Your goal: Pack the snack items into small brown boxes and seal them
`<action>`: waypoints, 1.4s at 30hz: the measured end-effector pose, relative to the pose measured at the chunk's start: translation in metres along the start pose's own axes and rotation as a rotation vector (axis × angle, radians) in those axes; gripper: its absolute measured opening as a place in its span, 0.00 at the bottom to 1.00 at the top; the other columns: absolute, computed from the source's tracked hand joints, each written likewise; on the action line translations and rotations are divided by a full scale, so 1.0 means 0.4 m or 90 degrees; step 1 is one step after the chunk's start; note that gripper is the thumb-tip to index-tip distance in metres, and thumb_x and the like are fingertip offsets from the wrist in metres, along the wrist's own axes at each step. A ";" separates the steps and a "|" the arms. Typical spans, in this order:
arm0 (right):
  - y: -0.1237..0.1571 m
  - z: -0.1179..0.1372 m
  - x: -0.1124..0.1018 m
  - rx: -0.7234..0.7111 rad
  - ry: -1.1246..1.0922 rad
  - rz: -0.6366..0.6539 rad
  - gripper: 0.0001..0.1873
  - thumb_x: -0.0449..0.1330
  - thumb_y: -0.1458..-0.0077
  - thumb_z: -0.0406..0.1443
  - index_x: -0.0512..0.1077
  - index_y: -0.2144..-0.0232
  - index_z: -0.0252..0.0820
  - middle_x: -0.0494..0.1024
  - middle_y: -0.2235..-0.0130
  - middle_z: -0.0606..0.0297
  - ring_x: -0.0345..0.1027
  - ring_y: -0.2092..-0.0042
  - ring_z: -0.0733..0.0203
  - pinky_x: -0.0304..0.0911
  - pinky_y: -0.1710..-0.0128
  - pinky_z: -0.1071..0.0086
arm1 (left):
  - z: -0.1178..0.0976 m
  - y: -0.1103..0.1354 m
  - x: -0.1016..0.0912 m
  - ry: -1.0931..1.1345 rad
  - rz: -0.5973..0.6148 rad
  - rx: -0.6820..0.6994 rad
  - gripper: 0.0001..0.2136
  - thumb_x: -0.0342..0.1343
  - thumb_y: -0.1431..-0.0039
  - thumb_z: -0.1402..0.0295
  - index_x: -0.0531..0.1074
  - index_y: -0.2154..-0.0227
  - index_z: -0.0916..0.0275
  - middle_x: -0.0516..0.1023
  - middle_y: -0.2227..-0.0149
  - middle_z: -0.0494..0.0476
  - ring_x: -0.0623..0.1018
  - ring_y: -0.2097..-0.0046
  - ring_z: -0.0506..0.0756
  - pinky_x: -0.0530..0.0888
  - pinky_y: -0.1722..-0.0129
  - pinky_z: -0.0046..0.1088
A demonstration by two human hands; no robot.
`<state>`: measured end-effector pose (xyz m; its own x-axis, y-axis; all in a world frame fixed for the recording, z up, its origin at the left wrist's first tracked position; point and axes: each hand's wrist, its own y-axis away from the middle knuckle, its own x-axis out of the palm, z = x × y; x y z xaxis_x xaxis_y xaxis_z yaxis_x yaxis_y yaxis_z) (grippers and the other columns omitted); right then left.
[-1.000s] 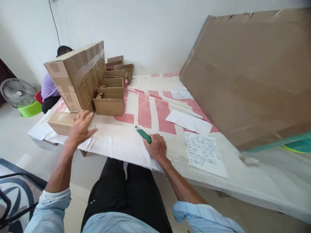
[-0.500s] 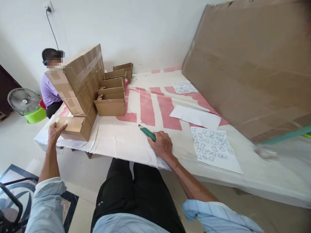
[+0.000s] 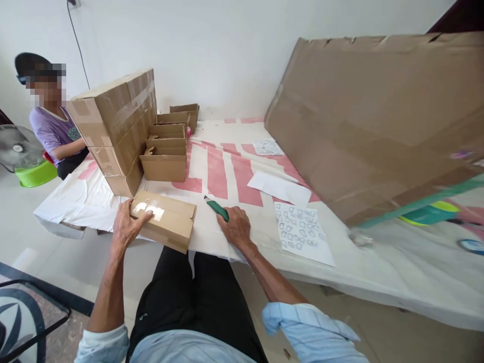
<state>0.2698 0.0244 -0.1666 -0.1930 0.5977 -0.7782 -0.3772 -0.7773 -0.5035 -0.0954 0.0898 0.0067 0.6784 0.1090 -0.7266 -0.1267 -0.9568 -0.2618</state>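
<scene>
Brown cardboard forms the closed box (image 3: 172, 218) at the front edge of our cloth-covered table (image 3: 270, 251) (whether resting or lifted, we cannot tell). Our left hand (image 3: 126, 223) grasps its left end, thumb on top; our right hand (image 3: 238, 227) is wrapped around a green cutter (image 3: 217, 208). We judge the step to be positioning the box; the next move seems to call for a steady hold.

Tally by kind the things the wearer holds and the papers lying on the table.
Cardboard box, held in the left hand: 1
Green cutter, held in the right hand: 1
Marked papers: 2
Plain white paper: 1
Total: 5
</scene>
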 end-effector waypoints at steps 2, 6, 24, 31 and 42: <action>0.001 -0.001 0.001 0.000 -0.001 -0.001 0.11 0.57 0.36 0.39 0.76 0.57 0.41 0.75 0.60 0.55 0.64 0.56 0.47 0.59 0.55 0.58 | -0.008 0.022 0.010 0.033 0.014 0.010 0.35 0.69 0.45 0.46 0.72 0.38 0.58 0.77 0.40 0.67 0.76 0.38 0.70 0.73 0.36 0.48; 0.003 -0.009 0.006 0.000 -0.002 0.001 0.14 0.57 0.35 0.41 0.77 0.54 0.40 0.76 0.59 0.55 0.64 0.55 0.47 0.59 0.53 0.58 | 0.016 0.042 0.001 0.128 0.116 -0.013 0.43 0.70 0.48 0.44 0.68 0.33 0.59 0.75 0.38 0.68 0.80 0.46 0.67 0.79 0.44 0.48; -0.023 0.050 -0.089 0.132 -0.323 -0.032 0.28 0.55 0.37 0.57 0.80 0.56 0.40 0.81 0.55 0.50 0.72 0.52 0.44 0.69 0.49 0.49 | 0.125 0.042 0.073 0.475 0.391 0.015 0.55 0.77 0.60 0.64 0.60 0.27 0.62 0.80 0.42 0.63 0.79 0.43 0.67 0.77 0.41 0.42; -0.030 0.189 -0.234 0.176 -0.552 0.119 0.37 0.66 0.45 0.62 0.81 0.47 0.42 0.85 0.48 0.52 0.78 0.50 0.45 0.73 0.49 0.53 | 0.100 0.067 0.090 0.417 0.312 0.095 0.61 0.78 0.58 0.52 0.53 0.23 0.57 0.61 0.27 0.70 0.63 0.27 0.75 0.76 0.38 0.49; -0.015 0.096 -0.256 0.268 -0.592 0.194 0.44 0.70 0.53 0.66 0.82 0.44 0.44 0.82 0.38 0.54 0.72 0.36 0.37 0.66 0.34 0.46 | 0.030 0.103 0.079 0.373 0.243 0.201 0.58 0.78 0.56 0.59 0.52 0.23 0.52 0.56 0.25 0.68 0.60 0.25 0.75 0.71 0.33 0.54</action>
<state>0.2570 -0.0247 -0.0696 -0.8811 0.4426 -0.1667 -0.4447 -0.8953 -0.0263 -0.0877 0.0572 -0.0346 0.8075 -0.4590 -0.3706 -0.5706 -0.7672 -0.2929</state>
